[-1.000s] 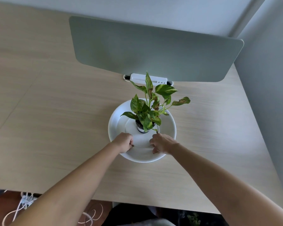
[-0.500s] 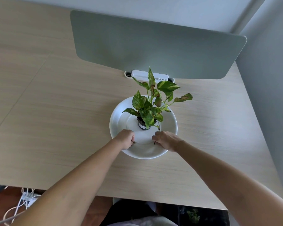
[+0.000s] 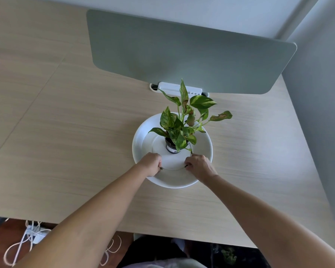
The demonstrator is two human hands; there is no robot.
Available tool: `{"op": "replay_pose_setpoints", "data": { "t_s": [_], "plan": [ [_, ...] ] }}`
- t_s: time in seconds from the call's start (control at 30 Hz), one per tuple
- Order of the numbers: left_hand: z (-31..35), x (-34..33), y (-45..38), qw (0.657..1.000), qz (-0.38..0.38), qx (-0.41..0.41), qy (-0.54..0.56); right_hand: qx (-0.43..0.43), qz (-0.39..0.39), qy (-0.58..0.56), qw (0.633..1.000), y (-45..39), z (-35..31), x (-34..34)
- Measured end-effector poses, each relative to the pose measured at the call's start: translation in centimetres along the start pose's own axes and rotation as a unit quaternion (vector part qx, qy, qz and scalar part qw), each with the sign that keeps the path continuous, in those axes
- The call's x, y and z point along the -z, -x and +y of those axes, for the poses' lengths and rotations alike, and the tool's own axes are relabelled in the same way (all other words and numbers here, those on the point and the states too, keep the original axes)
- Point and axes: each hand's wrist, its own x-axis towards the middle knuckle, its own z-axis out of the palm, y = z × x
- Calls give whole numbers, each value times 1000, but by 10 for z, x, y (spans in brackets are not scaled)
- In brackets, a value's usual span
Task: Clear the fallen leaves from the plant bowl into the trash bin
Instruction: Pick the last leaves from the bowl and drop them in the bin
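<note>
Hands over white bowl (image 3: 143,144) — left hand (image 3: 150,164) and right hand (image 3: 199,165) each curled closed. Each pinches a small dark scrap — identity unclear.

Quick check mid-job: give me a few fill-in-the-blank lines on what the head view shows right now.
1. The small potted plant stands inside a white ____.
2. Both hands, the left hand and the right hand, rest over the bowl's ____ half.
3. Behind the bowl stands a grey-green desk ____.
4. The trash bin is ____ in this view.

Missing words: bowl; near; divider; absent

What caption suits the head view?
Both hands, left hand and right hand, pinch debris inside the white plant bowl.
</note>
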Motion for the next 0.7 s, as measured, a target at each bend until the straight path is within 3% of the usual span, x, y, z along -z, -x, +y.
{"op": "replay_pose_setpoints", "data": {
  "t_s": [0.37, 0.57, 0.7],
  "plan": [
    [0, 0, -1, 1000, -3, -7, -6, -49, 53, -26, 997, 10, -5, -15],
    [1, 5, 2, 1000, -13, -12, 4, -44, 25, 31, 998, 10, -8, -11],
    [10, 16, 3, 995, -37, -8, 88, -78, 57, -39, 995, 12, -9, -4]
  ]
}}
